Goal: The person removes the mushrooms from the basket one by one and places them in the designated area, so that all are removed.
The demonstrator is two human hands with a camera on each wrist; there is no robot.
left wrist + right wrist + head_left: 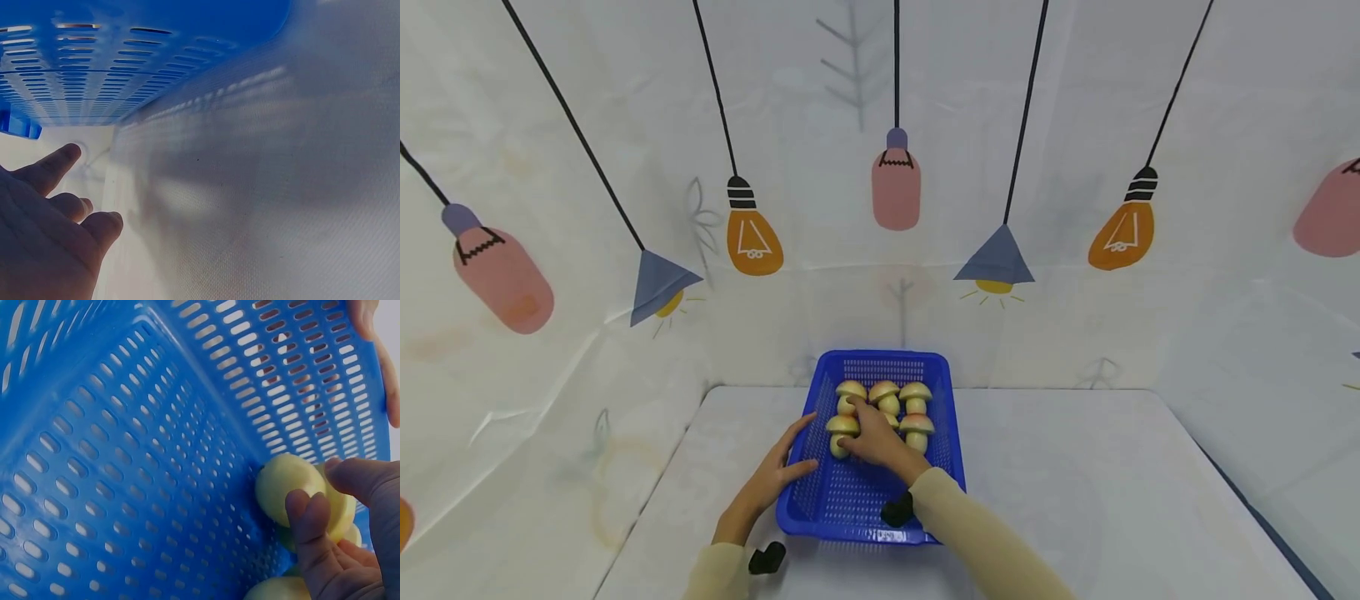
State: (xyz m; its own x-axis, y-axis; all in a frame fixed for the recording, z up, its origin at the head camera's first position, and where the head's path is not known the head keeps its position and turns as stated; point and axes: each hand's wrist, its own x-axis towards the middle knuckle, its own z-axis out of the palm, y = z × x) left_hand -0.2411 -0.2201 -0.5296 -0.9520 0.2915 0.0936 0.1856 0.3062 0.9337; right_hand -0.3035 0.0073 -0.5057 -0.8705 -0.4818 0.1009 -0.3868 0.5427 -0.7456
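Note:
Several toy mushrooms with yellow-orange caps and pale stems, such as the one at the back right [916, 393], lie in two rows inside a blue plastic basket [831, 504]. My right hand [880, 437] reaches over the basket's front into these rows. Its thumb and fingers pinch the front-left mushroom [284, 487], whose pale rounded end shows in the right wrist view. The palm partly covers the middle mushroom of the front row. At the basket's left side my left hand [767, 479] has its fingers spread, with fingertips right at the rim.
The basket stands on a white table [1060, 483], close to its back edge. Behind rises a pale sheet [820, 308] printed with hanging lamps and bulbs. Slots pierce the basket's floor and walls. White tabletop extends on both sides of it.

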